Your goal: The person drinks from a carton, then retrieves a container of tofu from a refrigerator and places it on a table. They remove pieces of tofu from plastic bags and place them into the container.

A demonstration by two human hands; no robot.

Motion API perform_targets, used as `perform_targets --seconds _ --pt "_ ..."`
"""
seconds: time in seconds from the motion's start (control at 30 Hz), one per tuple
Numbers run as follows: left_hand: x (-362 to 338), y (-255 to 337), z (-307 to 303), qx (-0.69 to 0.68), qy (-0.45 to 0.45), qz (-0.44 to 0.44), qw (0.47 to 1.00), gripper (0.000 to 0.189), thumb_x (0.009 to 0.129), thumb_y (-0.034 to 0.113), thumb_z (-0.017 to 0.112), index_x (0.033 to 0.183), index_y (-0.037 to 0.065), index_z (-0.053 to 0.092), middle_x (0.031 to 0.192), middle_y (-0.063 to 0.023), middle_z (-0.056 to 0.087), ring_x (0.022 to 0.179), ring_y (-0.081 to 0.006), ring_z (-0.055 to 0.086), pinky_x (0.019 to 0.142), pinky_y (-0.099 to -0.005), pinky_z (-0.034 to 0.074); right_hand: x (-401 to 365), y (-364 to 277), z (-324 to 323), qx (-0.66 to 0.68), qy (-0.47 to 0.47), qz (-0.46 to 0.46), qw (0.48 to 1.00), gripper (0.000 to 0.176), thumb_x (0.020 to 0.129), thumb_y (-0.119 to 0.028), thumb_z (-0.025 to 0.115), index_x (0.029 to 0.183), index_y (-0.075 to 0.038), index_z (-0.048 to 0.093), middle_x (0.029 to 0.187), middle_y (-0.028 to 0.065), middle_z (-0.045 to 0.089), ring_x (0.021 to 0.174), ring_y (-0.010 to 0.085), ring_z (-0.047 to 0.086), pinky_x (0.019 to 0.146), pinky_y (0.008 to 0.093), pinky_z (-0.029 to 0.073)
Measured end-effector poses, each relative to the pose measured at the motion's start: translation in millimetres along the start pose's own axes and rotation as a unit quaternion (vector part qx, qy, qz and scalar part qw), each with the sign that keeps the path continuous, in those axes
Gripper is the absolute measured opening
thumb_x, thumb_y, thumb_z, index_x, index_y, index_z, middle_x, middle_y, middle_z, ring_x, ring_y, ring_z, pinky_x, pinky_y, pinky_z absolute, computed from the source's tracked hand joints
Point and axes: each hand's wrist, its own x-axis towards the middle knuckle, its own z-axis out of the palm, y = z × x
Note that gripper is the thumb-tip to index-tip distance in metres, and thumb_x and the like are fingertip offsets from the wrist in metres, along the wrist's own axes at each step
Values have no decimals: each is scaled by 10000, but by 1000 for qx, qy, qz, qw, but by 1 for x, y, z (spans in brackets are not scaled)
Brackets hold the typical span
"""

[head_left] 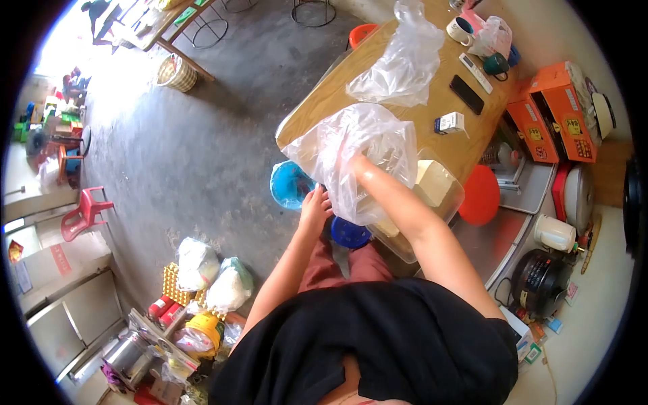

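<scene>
A clear plastic bag point(385, 138) lies spread over the near left corner of the wooden table point(432, 101). My right hand point(347, 162) is inside it, its fingers blurred by the plastic. My left hand point(317, 202) is beside the bag's lower left edge, fingers apart, with nothing visible in it. Partly under the bag and my right forearm is a clear plastic container point(455, 201) with pale blocks point(435, 181) inside. Another clear bag point(405, 64) lies farther up the table.
Below the table edge are a blue-lined bin point(287, 183) and a blue round object point(349, 233). A phone point(466, 94), a remote point(476, 73), a small carton point(449, 123) and mugs point(460, 30) sit on the table. A red round stool point(480, 195) is at the right.
</scene>
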Motion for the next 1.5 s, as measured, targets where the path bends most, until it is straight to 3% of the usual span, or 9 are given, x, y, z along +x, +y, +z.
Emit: perform_targets --seconds 0.07,0.4,0.7,0.83,0.97,1.03,1.23,1.43,1.5 --pt "17 3 0 -68 -23 -55 996 444 1010 328 425 1326 19 462 1261 -113 572 1102 -237 572 930 -372 476 5 -4 1 9 -40 0 999 274 730 -99 656 1001 -72 682 1035 180 650 977 308 636 848 397 518" --pt "41 5 15 -23 -144 69 987 315 947 203 551 1162 -21 604 1058 -118 664 926 -226 648 811 -339 535 -17 8 7 101 -131 62 984 269 717 -100 662 982 -100 705 1019 187 669 968 303 652 828 409 528" --pt "56 13 25 -91 -56 25 994 318 950 158 515 1230 10 539 1156 -154 597 996 -310 617 925 -463 509 -35 39 -12 68 110 108 986 280 757 -274 592 941 -112 726 946 145 697 893 331 670 762 418 532" --pt "59 32 37 -38 -115 114 986 412 727 35 796 1106 0 638 975 -74 665 795 -140 612 661 -298 505 -70 22 -117 197 57 219 954 200 784 -226 615 861 -63 701 858 173 685 790 317 663 703 402 516" --pt "108 35 17 -117 -186 24 975 309 942 135 567 1217 -5 559 1080 -113 637 965 -232 618 863 -355 508 -134 7 -133 592 219 201 749 248 755 -131 748 957 -9 675 847 95 691 785 192 665 706 303 519" --pt "88 44 28 -187 -179 5 966 347 965 235 469 1187 -26 530 1141 -201 596 1057 -325 585 953 -505 467 -174 -4 -141 816 144 252 499 298 835 -156 703 1088 -12 639 984 56 676 900 156 650 770 313 532" --pt "30 38 14 -28 -2 -20 999 390 981 267 466 1263 -1 460 1229 -149 552 1095 -297 572 897 -441 491 -265 -16 -125 860 178 274 391 302 890 -140 647 1167 -31 595 1088 65 648 997 179 636 853 344 533" --pt "-84 3 69 413 -166 76 892 307 963 190 521 1184 -21 551 1187 -148 579 1035 -230 600 817 -316 510 -311 -39 -97 774 252 356 459 245 887 -87 626 1105 23 601 1004 67 667 877 134 643 756 299 533" --pt "-123 -12 113 449 -268 175 834 394 958 173 529 1300 -15 472 1245 -159 550 1107 -221 562 891 -301 474 -313 -51 -85 592 310 385 636 222 875 -90 636 1052 40 604 949 95 674 849 118 634 712 294 516"
